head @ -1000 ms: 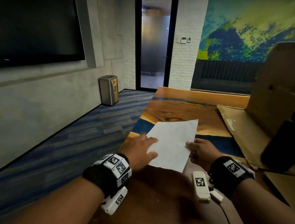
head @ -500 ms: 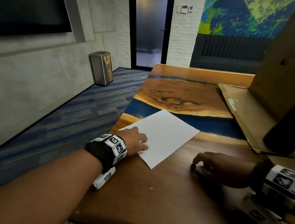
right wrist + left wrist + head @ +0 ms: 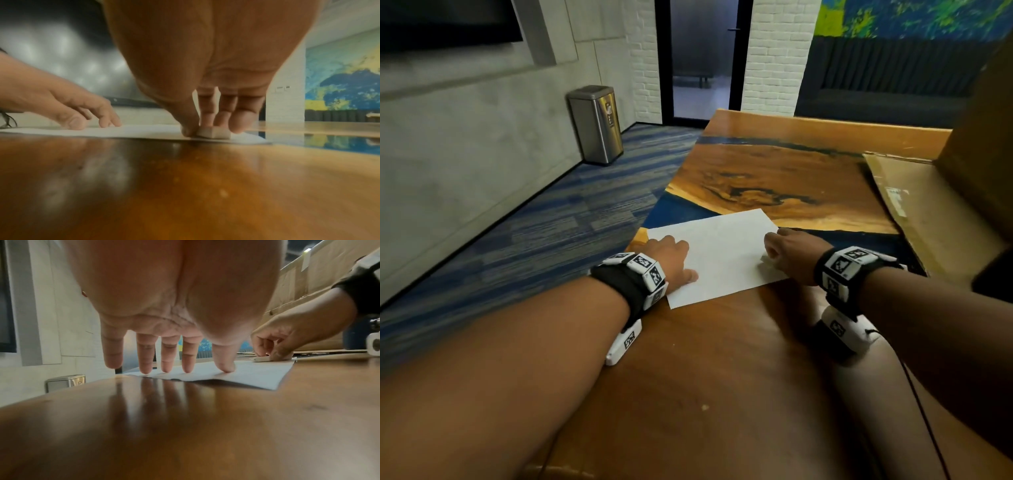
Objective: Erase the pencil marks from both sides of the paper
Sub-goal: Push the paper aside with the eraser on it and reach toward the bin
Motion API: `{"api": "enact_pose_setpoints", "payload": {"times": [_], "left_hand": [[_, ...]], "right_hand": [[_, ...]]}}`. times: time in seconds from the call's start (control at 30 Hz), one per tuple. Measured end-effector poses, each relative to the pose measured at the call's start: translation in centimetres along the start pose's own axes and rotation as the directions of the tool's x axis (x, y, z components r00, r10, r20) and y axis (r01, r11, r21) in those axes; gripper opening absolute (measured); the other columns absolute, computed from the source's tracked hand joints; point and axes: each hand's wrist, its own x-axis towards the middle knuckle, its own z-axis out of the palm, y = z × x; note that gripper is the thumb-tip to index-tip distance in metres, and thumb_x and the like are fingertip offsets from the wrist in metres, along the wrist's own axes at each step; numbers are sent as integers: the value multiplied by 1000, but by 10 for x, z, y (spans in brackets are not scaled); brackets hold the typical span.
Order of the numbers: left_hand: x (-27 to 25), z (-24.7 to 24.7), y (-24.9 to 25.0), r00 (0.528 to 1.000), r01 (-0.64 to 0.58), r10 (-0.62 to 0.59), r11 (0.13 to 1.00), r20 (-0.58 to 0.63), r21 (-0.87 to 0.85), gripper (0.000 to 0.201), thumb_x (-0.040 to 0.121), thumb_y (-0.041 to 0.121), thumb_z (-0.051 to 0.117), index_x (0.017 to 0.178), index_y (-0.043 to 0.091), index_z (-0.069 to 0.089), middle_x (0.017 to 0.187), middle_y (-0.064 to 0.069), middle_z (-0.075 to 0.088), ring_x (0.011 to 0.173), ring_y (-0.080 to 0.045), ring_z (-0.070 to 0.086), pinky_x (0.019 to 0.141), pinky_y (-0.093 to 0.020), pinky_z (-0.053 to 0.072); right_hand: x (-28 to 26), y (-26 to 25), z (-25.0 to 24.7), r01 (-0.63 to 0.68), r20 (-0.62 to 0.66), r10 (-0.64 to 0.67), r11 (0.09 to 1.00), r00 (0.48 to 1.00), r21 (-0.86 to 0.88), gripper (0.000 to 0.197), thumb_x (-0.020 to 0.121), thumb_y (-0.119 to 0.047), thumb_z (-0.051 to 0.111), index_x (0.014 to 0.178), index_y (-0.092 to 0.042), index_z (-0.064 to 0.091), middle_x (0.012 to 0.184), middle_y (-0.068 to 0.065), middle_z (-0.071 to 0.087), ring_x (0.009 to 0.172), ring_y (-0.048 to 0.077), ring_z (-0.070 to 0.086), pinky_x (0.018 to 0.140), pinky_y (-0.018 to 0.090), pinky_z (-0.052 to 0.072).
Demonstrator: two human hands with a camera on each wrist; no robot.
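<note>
Paper (image 3: pixel 722 257) is lying flat on the table (image 3: pixel 722 359), long axis running left-right. Your left hand (image 3: pixel 671 257) is pressing its left end with spread fingers; your right hand (image 3: pixel 791 253) is pinching an eraser (image 3: pixel 212 132) against its near-right corner, so strokes should be heading leftward.

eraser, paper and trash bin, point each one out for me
eraser (image 3: pixel 213 133): right wrist view, on its near face, pinched by the right hand (image 3: pixel 205 73).
paper (image 3: pixel 722 253): head view, on the bare middle of the sheet.
trash bin (image 3: pixel 595 125): head view, on its steel front.
</note>
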Motion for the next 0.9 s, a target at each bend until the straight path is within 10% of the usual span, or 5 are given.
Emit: {"api": "enact_pose_setpoints", "payload": {"times": [0.3, 0.43, 0.67, 0.77, 0.9], "left_hand": [[-65, 17, -41, 986, 97, -82, 990, 144, -101, 87, 90, 78, 35, 156, 21, 27, 165, -8, 21, 148, -29, 30, 116, -51, 32], [-139, 22, -5, 936, -133, 155, 987, 315, -91, 101, 84, 86, 28, 161, 28, -5, 166, -1, -19, 154, -26, -10, 123, -50, 7], [-172, 2, -1, 916, -387, 398, 837, -53, -388, 39, 105, 43, 43, 133, 26, 64, 138, 6, 61, 126, -12, 54, 111, -32, 38], [-172, 9, -3, 948, -253, 281, 951, 151, -178, 56, 105, 52, 36, 155, 29, 35, 166, 3, 20, 154, -20, 13, 121, -39, 14], [-180, -2, 3, 912, -328, 396, 861, 105, -389, 40, 105, 49, 40, 116, 27, 71, 120, 4, 69, 109, -9, 61, 98, -30, 45]], "right_hand": [[-84, 25, -19, -165, 251, 195, 977, 948, -136, 39, 100, -50, 43, 117, -19, 61, 122, 8, 59, 108, 27, 57, 96, 42, 48], [-146, -51, 3, -61, 408, 76, 997, 910, -49, 100, 79, -86, 27, 157, -27, 9, 166, 2, -3, 152, 32, 5, 118, 54, 22], [-158, -87, -35, 250, 152, -302, 925, 941, 286, 50, 96, -63, 37, 142, -42, 44, 143, -11, 52, 128, 14, 49, 108, 38, 39], [-129, -74, -21, -8, 220, 4, 1000, 975, 14, 51, 96, -61, 37, 140, -35, 44, 147, 2, 46, 128, 26, 48, 107, 48, 41], [-151, -125, 0, 228, 434, -222, 973, 873, 38, 79, 86, -80, 22, 154, -39, 19, 165, -7, 10, 151, 27, 15, 118, 57, 22]]}}
